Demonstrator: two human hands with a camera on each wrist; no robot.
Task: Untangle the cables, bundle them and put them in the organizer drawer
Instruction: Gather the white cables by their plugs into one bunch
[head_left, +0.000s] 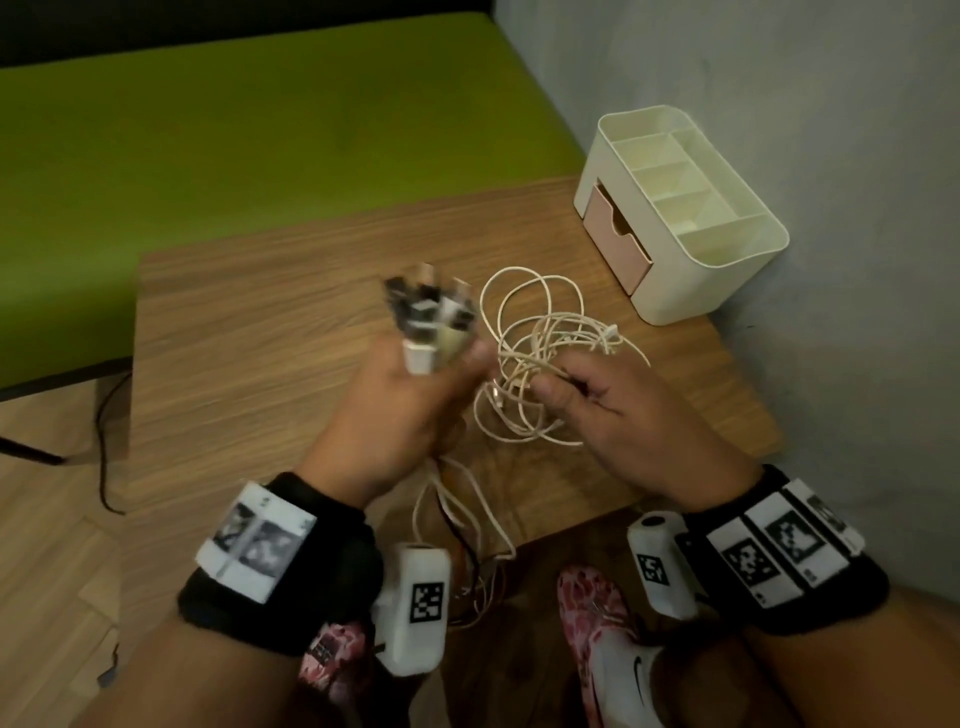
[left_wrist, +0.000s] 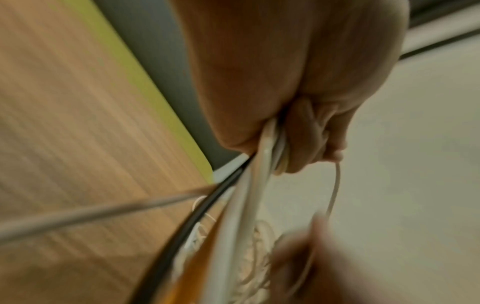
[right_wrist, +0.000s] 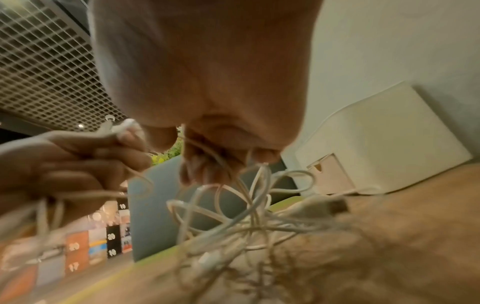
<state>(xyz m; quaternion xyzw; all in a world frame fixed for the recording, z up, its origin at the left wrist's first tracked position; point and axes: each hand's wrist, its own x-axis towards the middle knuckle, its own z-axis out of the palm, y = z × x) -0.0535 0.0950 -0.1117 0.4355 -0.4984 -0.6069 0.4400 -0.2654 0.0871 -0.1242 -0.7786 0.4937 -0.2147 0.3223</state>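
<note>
Left hand (head_left: 395, 400) fisted on a bunch of plugs (head_left: 431, 317), blurred, cords trailing toward near table (head_left: 249, 332) edge. Right hand (head_left: 618, 410) pinching a strand of the white cable tangle (head_left: 540, 364), mid-table. Organizer (head_left: 691, 218) far right by wall, pink drawer (head_left: 621, 239) partly open.

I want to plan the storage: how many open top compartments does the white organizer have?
5 on the organizer: three small ones in a row on the left, at and; one long one along the right; one wide one in front. None seems hidden.
</note>
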